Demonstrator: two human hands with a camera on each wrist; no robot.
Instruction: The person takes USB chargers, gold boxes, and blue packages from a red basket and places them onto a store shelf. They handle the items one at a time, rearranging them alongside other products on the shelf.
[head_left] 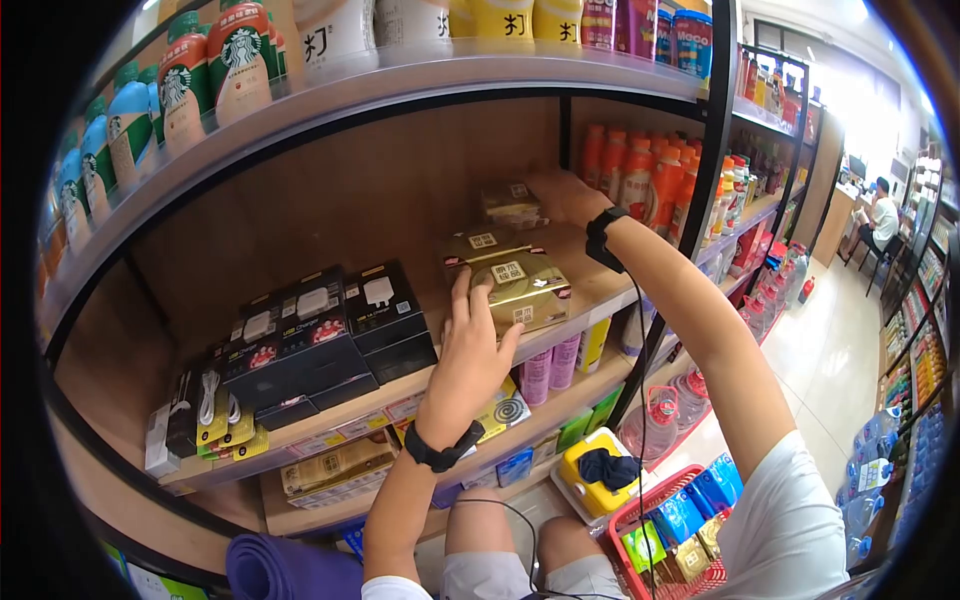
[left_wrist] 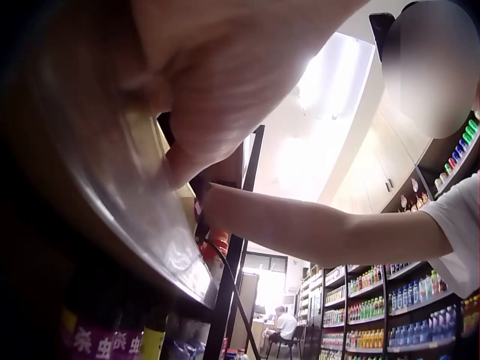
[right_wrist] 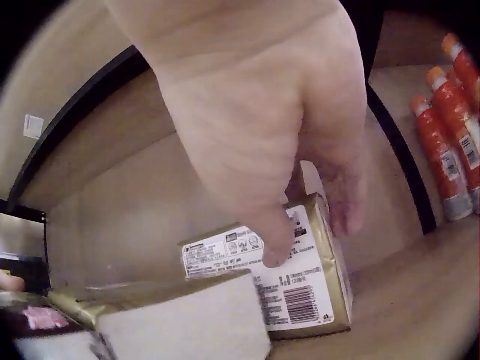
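At the back of the middle shelf, my right hand [head_left: 572,198] grips a gold tissue pack [head_left: 508,208] by its right end. In the right wrist view the thumb presses on the white printed label of that pack [right_wrist: 304,289], and the other fingers go round its end, partly hidden. Nearer the shelf edge lie more gold tissue packs [head_left: 545,288] with square white labels. My left hand [head_left: 470,350] rests against the left front of these, fingers spread and thumb pointing right. The left wrist view shows this hand [left_wrist: 225,82] close over the shelf edge.
Black charger boxes [head_left: 300,330] stand left of the packs, with cables on yellow cards [head_left: 210,410] beyond. Orange-capped bottles [head_left: 640,180] fill the right, past a black post [head_left: 715,130]. An upper shelf [head_left: 450,85] overhangs. A red basket [head_left: 625,515] with goods is on the floor.
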